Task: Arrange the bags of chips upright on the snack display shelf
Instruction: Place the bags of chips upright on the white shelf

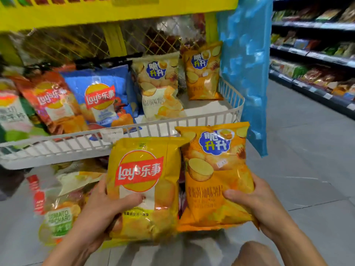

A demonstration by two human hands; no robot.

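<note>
My left hand (99, 206) grips a yellow Lay's chip bag (143, 187) by its lower left side. My right hand (255, 200) holds an orange chip bag with a blue cloud logo (215, 175) by its right edge. Both bags are upright, side by side, below and in front of the white wire shelf (172, 122). On that shelf stand a red Lay's bag (51, 104), a blue Lay's bag (101, 96), a pale cloud-logo bag (159, 87) and an orange cloud-logo bag (203, 72) at the back right.
A yellow shelf tier (115, 14) hangs above. A blue plastic bag (247, 64) hangs at the shelf's right. More chip bags (61, 204) lie below the wire shelf on the left. Store shelving (317, 54) lines the aisle on the right, across grey floor tiles.
</note>
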